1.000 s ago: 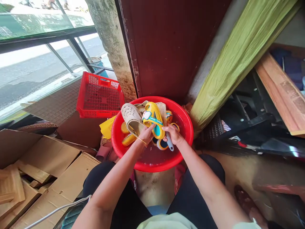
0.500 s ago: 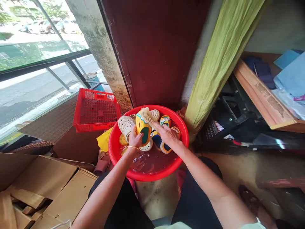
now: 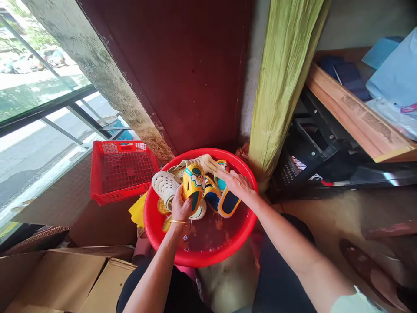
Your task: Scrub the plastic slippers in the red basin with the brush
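My left hand (image 3: 181,205) grips a yellow shoe (image 3: 194,184) with a green insole and a flower-like decoration, held over a red basin (image 3: 208,259) of water. In my right hand (image 3: 237,183) is a pale brush (image 3: 210,164), its head just above and to the right of the yellow shoe. Cream shoes with holes (image 3: 163,186) lie left of the held shoe. To its right, a dark-blue and yellow shoe (image 3: 229,203) and others sit in the basin, partly under my right hand.
A red plastic crate (image 3: 125,171) stands left of the basin, above cardboard boxes (image 3: 65,278) at lower left. A yellow-green curtain (image 3: 276,87) hangs behind the basin's right side. A wooden shelf (image 3: 361,117) is at the right.
The yellow shoe has turned so its decorated top shows more. The brush has moved off its upper part to the right. The whole view has shifted slightly.
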`<act>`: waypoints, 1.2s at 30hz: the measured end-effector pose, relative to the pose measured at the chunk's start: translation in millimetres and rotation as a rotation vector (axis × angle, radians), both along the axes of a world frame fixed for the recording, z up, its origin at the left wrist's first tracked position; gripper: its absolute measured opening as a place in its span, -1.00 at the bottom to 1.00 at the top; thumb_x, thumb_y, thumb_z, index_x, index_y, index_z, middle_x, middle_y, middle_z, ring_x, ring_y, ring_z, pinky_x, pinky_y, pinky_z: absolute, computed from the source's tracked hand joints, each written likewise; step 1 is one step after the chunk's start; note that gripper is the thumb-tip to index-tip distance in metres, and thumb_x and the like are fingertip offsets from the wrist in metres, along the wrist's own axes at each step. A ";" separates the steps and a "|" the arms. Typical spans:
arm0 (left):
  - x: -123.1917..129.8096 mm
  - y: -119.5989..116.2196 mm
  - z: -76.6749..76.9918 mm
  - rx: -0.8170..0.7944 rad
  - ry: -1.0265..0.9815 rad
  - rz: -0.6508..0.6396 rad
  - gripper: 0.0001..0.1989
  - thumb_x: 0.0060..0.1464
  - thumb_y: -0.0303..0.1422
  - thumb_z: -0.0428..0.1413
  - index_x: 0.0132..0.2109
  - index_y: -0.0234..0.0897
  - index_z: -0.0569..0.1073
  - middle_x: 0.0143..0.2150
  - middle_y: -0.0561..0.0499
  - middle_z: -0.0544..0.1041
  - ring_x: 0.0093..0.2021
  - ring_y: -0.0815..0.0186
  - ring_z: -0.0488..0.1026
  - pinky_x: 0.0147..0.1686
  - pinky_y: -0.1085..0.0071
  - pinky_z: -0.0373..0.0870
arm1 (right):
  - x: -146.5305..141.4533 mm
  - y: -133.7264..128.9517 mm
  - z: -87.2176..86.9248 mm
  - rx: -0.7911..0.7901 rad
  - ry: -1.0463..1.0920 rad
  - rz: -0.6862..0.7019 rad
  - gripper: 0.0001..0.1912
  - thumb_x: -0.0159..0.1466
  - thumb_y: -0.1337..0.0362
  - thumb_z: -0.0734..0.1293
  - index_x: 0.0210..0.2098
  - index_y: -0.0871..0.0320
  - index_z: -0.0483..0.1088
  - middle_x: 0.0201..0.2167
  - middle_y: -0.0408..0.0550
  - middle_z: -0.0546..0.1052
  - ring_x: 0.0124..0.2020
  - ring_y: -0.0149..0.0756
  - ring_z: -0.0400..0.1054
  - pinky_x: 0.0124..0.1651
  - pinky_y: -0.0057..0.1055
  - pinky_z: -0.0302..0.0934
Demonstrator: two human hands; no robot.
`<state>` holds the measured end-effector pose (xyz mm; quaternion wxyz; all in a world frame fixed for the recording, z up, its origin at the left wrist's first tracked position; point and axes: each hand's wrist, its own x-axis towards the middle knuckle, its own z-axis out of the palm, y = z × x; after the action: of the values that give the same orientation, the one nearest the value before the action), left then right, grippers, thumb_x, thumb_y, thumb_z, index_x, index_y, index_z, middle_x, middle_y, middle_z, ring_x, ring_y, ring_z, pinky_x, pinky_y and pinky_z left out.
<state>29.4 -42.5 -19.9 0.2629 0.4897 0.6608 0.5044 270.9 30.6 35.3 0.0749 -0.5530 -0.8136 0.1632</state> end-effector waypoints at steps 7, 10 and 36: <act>3.9 1.1 -1.1 0.003 -0.046 -0.010 -0.49 -0.15 -0.33 0.20 0.04 -0.19 0.50 -0.03 -0.06 0.62 0.04 0.02 0.54 0.09 0.10 0.49 | -5.5 -2.6 -9.1 0.039 0.091 0.089 -0.44 0.53 0.17 0.06 0.48 -0.19 0.16 0.09 0.03 0.56 -0.06 -0.12 0.52 -0.04 -0.30 0.38; 1.5 2.3 4.6 -0.006 -0.288 0.057 -0.51 -0.13 -0.30 0.21 0.03 -0.19 0.48 -0.10 -0.03 0.62 -0.08 0.09 0.58 -0.06 0.18 0.56 | 0.2 -3.2 -10.9 0.003 0.063 0.037 -0.45 0.52 0.19 0.09 0.46 -0.16 0.22 0.00 0.03 0.61 -0.07 -0.12 0.53 -0.01 -0.30 0.37; -3.8 21.8 12.5 0.347 -0.264 0.236 -0.43 0.16 -0.12 0.26 0.24 -0.21 0.38 0.18 -0.14 0.55 0.15 0.16 0.52 0.22 0.23 0.41 | -17.8 -56.8 -1.9 -0.066 -0.012 0.440 -0.44 0.51 0.29 0.10 0.44 -0.16 0.22 -0.06 0.07 0.56 -0.16 -0.13 0.53 -0.14 -0.31 0.35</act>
<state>25.6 -20.8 -7.4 0.1983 0.3768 0.5766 0.6973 253.1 -26.1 33.4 0.0143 -0.3652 -0.9093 0.1989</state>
